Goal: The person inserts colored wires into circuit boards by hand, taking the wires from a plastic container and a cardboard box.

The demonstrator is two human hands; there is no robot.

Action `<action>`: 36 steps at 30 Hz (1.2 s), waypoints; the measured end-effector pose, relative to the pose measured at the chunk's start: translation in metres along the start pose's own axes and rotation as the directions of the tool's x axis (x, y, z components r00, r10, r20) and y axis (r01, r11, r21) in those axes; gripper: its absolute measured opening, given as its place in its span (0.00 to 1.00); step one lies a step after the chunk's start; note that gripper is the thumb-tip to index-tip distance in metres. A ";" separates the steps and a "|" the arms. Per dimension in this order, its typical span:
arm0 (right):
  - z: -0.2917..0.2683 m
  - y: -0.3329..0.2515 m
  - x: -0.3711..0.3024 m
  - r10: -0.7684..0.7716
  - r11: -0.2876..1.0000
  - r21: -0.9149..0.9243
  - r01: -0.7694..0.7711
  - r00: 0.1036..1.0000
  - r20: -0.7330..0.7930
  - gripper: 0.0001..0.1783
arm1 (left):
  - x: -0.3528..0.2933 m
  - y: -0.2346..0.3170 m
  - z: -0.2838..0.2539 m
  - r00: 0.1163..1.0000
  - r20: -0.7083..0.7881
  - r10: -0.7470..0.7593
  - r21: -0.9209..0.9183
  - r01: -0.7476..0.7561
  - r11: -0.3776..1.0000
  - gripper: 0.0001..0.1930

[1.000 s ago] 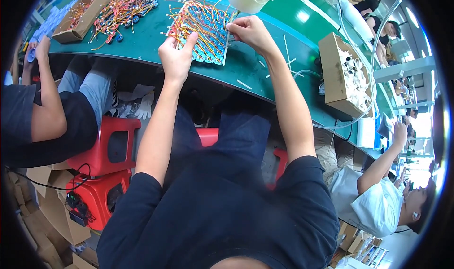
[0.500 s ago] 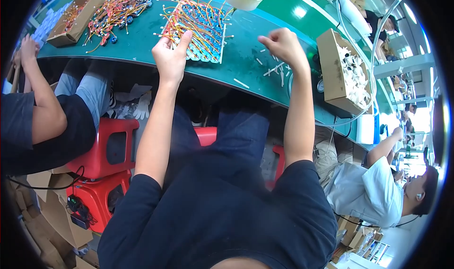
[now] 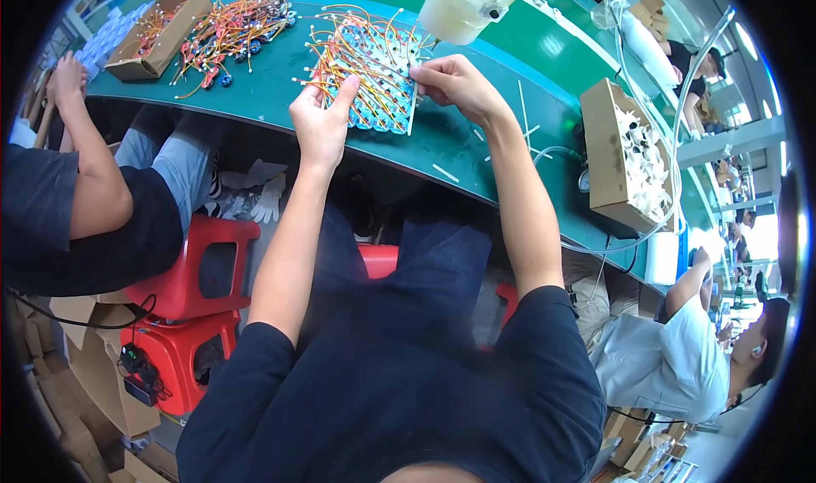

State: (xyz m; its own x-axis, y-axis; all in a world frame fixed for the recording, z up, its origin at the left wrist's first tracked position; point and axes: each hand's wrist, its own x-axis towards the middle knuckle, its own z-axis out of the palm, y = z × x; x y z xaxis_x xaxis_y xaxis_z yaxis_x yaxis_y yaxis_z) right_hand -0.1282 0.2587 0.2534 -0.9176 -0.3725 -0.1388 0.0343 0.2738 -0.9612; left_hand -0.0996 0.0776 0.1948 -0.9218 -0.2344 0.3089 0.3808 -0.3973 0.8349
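In front of me on the green bench lies a panel covered with rows of small round blue parts. Orange and red wires with white plugs trail over it. My left hand is at the panel's near left side, thumb raised over the wires and fingers curled; what is between them is hidden. At the panel's right edge my right hand is closed in a pinch. Its fingertips touch that edge, and whatever they hold is too small to make out.
A tangled pile of wired parts lies left of the panel, beside a cardboard box. A pale container stands behind. Thin white strips and a box of white pieces are on the right. People sit on both sides.
My right hand has moved left from over the white strips to the panel's right edge. My left hand stays at the panel. The whole view has shifted slightly.
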 end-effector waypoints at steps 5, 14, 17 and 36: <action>0.000 0.015 0.008 -0.144 0.984 -0.119 0.135 0.987 -0.070 0.17 | 0.000 0.003 0.001 1.000 0.010 -0.016 0.053 0.016 0.998 0.13; 0.001 0.010 -0.003 -0.193 0.948 -0.282 0.149 0.971 -0.138 0.18 | 0.001 -0.005 0.000 1.000 0.002 0.029 0.121 -0.029 0.992 0.11; -0.010 0.007 -0.011 -0.286 0.931 -0.299 0.211 0.929 -0.234 0.18 | 0.003 -0.005 0.000 1.000 -0.008 0.018 0.088 -0.017 0.996 0.11; 0.018 -0.009 -0.023 0.015 0.983 -0.184 -0.022 0.999 -0.038 0.16 | 0.003 -0.005 -0.001 0.997 -0.079 -0.001 -0.079 -0.005 0.997 0.11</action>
State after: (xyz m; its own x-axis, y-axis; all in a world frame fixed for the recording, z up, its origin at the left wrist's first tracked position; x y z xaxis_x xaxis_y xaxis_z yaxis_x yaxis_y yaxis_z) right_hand -0.0998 0.2488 0.2608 -0.9316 -0.3340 -0.1438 -0.0192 0.4402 -0.8977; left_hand -0.1036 0.0778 0.1912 -0.9135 -0.3034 0.2712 0.3903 -0.4648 0.7947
